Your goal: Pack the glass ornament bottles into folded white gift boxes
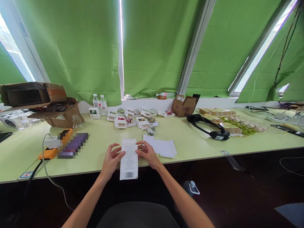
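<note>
Above the table's front edge I hold a flat, narrow white carton [129, 160], with small printed text and a barcode near its lower end. My left hand [113, 158] grips its left edge, thumb on the printed face. On the opposite edge my right hand [147, 154] pinches it the same way, and the fingers behind are partly hidden. Just beyond my right hand, a blank white sheet of folded card [165, 148] lies flat. A small round clear packet [151, 130] rests behind it, near several opened white boxes [142, 123] with packets in or beside them.
To the left are brown cardboard boxes [59, 115], an orange device [48, 153] with cables, and a blurred purple object [73, 145]. Two bottles [103, 104] stand at the back. A black headset [209, 126] and a green tray of round pale items [244, 125] lie to the right.
</note>
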{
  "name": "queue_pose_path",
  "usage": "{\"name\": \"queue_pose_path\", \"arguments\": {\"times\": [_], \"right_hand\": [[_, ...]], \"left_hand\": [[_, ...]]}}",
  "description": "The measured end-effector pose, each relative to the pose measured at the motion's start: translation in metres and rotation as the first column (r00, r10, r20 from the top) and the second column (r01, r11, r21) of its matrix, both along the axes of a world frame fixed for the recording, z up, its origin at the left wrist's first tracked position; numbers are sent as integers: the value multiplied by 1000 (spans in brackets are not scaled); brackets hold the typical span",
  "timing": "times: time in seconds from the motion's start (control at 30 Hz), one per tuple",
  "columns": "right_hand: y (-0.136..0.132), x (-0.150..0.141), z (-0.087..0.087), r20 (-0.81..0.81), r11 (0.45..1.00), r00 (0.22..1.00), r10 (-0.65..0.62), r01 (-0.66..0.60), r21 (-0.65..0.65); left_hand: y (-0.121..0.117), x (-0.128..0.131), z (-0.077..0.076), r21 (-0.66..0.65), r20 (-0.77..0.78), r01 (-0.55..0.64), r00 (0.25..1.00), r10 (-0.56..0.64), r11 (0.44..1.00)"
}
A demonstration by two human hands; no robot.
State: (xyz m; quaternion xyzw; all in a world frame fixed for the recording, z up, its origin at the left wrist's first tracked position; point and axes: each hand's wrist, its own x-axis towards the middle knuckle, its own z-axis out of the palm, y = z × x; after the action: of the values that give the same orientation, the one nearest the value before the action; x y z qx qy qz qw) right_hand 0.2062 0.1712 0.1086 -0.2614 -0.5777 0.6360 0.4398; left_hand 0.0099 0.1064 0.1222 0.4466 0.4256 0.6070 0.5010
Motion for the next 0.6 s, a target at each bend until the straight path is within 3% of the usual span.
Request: {"name": "queue_pose_path", "arguments": {"times": [0.2, 0.6], "right_hand": [[0, 0, -1, 6, 1000, 1000, -1, 0, 26], [0, -1, -1, 27, 999, 999, -30, 29, 33]], "left_hand": [[1, 1, -2, 5, 12, -42, 999, 42, 999], [2, -1, -6, 21, -27, -7, 1000, 8, 1000]]}}
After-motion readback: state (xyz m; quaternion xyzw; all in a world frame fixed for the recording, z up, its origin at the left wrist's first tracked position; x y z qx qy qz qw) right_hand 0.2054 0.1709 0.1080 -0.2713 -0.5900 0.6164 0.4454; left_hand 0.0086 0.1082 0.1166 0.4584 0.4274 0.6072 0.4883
